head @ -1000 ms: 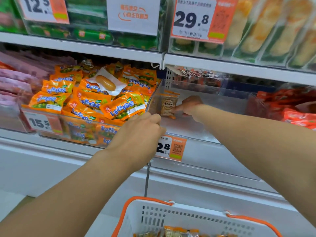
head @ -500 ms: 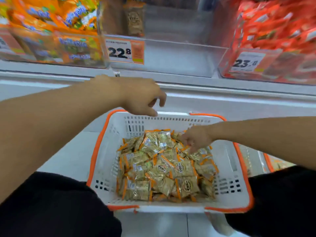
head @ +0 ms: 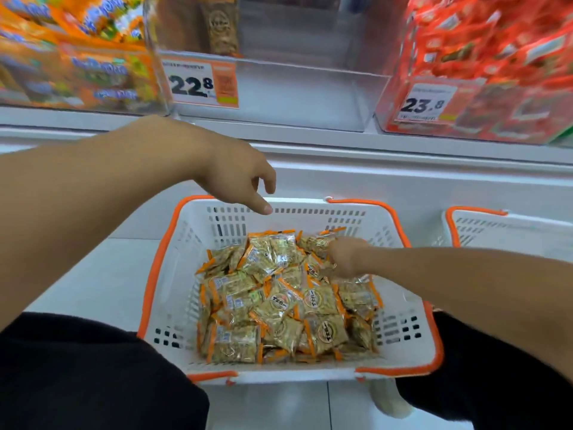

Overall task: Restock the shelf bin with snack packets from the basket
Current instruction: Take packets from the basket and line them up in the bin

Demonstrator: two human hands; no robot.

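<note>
Below, in the head view, a white basket (head: 400, 346) with orange rim sits on the floor between the person's dark-clad knees, heaped with snack packets (head: 279, 302): clear wrappers with orange edges and a round printed badge whose writing is too small to read. The right hand (head: 342, 259) is down among the packets at the far side of the heap, fingers curled into them; whether it pinches one I cannot tell. The left hand (head: 238, 178) hangs above the basket's far rim, fingers loosely apart and holding nothing.

Above, the clear bin (head: 297, 97) holds a single upright packet (head: 221, 29) at its back. Its orange-and-white tag (head: 203, 85) reads 22.8. The bin to the left holds orange bags (head: 74, 57), blurred. The one to the right holds red packs (head: 483, 51) behind a tag (head: 426, 102) reading 23.8. A second basket (head: 502, 231) stands at the right edge.
</note>
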